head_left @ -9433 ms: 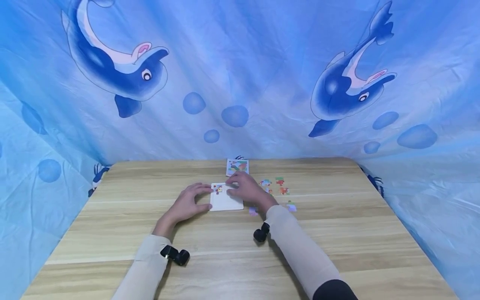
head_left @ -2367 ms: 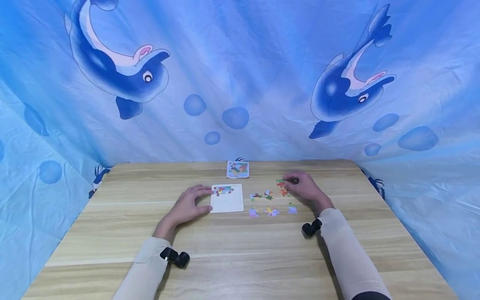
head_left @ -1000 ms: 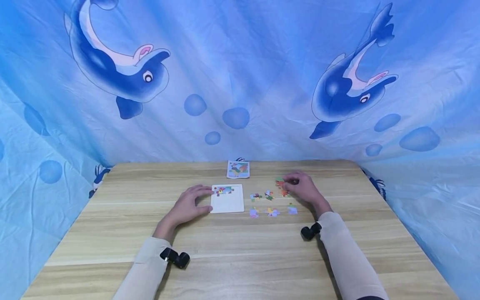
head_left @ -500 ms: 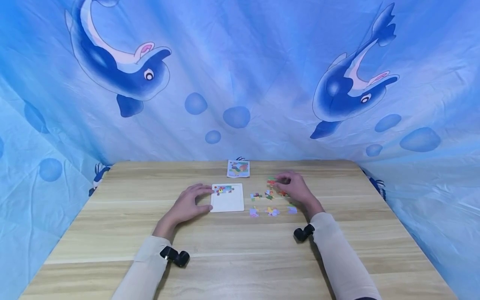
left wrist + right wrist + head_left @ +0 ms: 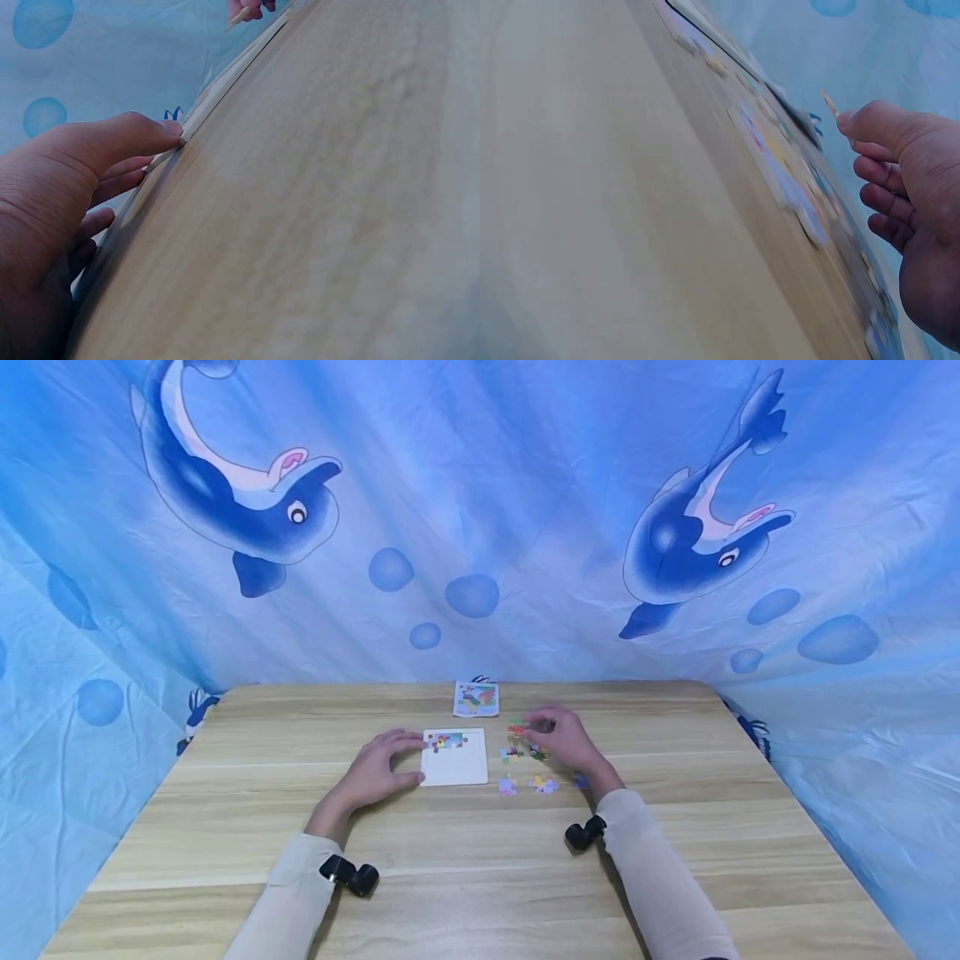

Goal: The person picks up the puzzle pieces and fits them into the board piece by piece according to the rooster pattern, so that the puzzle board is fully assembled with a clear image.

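A white puzzle tray [image 5: 454, 767] lies on the table, with joined puzzle pieces [image 5: 447, 741] along its top left. My left hand [image 5: 372, 768] grips the tray's left side, thumb near the lower corner and fingertips at the upper edge. In the left wrist view, the thumb [image 5: 142, 135] presses on the tray's edge. Between thumb and fingertip, my right hand [image 5: 567, 742] pinches a red and green puzzle piece [image 5: 516, 730], just right of the tray. From the right wrist, that piece [image 5: 829, 103] shows edge-on, raised above the table.
Loose puzzle pieces lie right of the tray: a dark one [image 5: 537, 752], a green and yellow one [image 5: 512, 755], a pale purple one [image 5: 507, 787] and others partly under the right arm. A picture card [image 5: 476, 700] lies behind the tray, near the table's back edge.
The right hand earlier added pieces to the tray's top row, then went right to the loose pieces. It now carries the red and green piece left toward the tray. The left hand stays put.
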